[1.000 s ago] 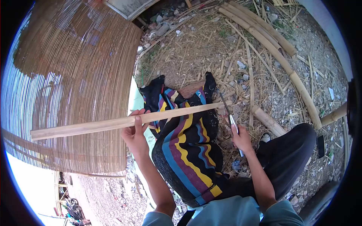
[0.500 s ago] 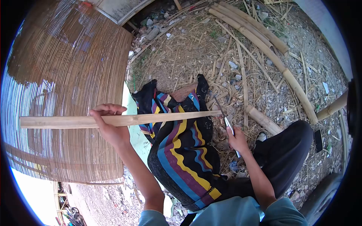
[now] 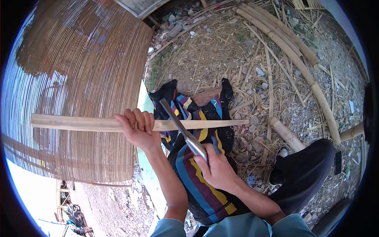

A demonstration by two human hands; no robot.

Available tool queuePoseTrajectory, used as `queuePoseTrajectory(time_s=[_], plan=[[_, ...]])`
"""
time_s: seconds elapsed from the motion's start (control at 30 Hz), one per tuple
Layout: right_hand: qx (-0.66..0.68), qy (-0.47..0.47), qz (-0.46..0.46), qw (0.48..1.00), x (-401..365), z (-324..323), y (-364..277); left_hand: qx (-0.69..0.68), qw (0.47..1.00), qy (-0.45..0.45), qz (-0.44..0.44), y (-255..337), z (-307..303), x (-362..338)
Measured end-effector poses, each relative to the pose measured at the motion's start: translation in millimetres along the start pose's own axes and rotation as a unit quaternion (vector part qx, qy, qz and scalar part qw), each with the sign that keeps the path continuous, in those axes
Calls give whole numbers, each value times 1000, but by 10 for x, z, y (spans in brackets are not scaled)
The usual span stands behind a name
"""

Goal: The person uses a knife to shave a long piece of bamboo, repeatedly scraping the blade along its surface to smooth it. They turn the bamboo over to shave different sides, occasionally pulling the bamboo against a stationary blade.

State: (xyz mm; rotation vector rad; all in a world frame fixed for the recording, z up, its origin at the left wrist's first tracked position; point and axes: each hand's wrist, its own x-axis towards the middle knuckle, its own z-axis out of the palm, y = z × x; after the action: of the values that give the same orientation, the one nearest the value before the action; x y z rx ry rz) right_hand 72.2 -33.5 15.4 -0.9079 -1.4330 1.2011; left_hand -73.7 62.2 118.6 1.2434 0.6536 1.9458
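- The bamboo slat [image 3: 79,123] is long, flat and pale, with a smooth, clean-cut face. It runs nearly level and narrows to a thin tip at its right end.
- The slat is held in the air. Its right part crosses over the upper half of the striped cloth [image 3: 197,179], and its left part reaches well out to the left of the cloth, in front of the woven bamboo screen [image 3: 79,71].
- The left hand [image 3: 138,128] grips the slat just left of the cloth. Its fingers are curled over the top edge and pressed together around the wood.
- The right hand [image 3: 217,170] is over the middle of the cloth, fist closed tightly on the metal handle of a knife [image 3: 182,129].
- The knife blade slants up and to the left. It crosses the front of the slat just beside the left hand, with its tip above the slat. Whether the edge bites into the wood cannot be told.
- The cloth is black with blue, purple and yellow wavy bands, and it is draped over the person's lap.
- A reddish wooden block [image 3: 205,96] sits at the top edge of the cloth.
- To the right of the cloth are a black trouser leg [image 3: 308,170] and a short bamboo piece [image 3: 286,134] lying on the littered ground.
- Long bamboo poles [image 3: 304,71] lie further to the right and above.
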Motion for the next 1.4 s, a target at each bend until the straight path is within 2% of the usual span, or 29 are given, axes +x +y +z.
queuePoseTrajectory(time_s=[0.07,0.23,0.37,0.47,0.57,0.63,0.67,0.73,0.8,0.83,0.9,0.93,0.97,1.13,1.2,1.23,1.33,1.4], plan=[[9,-13,0,1000,75,137,-84,26,995,89,24,-9,49,-51],[75,-32,25,996,5,219,-170,57,993,71,70,-15,183,-226],[66,-54,28,996,-57,126,-389,52,990,73,105,-43,249,-315],[22,-73,30,997,-109,91,-494,113,979,112,125,-10,286,-384],[3,-78,37,996,-99,14,-481,100,984,87,116,56,246,-423],[-28,-66,16,997,-109,-8,-433,165,976,-81,115,249,90,-391],[-25,-68,16,997,-120,-23,-399,147,979,-90,110,397,47,-385],[-66,-116,65,989,-134,-37,-298,11,990,-63,128,748,86,-335],[-59,-135,86,985,-206,-26,-142,-67,988,-88,109,1094,-115,-333],[-64,-129,108,984,-259,-33,-64,-59,988,-42,136,1169,-103,-336],[-46,-141,180,973,-342,-119,19,-39,986,-20,159,1231,-250,-395],[-44,-142,176,973,-389,-155,100,-27,983,0,180,1239,-245,-398],[-48,-114,176,977,-456,-167,208,-31,975,82,205,1226,-217,-418],[-73,-46,199,976,-496,-401,215,-21,974,70,213,1310,-154,-494],[-74,-30,209,975,-501,-467,240,-23,967,63,246,1423,-174,-494],[-62,-15,210,976,-500,-500,234,-17,970,25,241,1466,-175,-506],[-43,-1,208,977,-437,-565,125,-55,962,32,265,1291,-77,-562],[-2,20,220,975,-422,-573,84,-38,960,86,264,925,-12,-624]])
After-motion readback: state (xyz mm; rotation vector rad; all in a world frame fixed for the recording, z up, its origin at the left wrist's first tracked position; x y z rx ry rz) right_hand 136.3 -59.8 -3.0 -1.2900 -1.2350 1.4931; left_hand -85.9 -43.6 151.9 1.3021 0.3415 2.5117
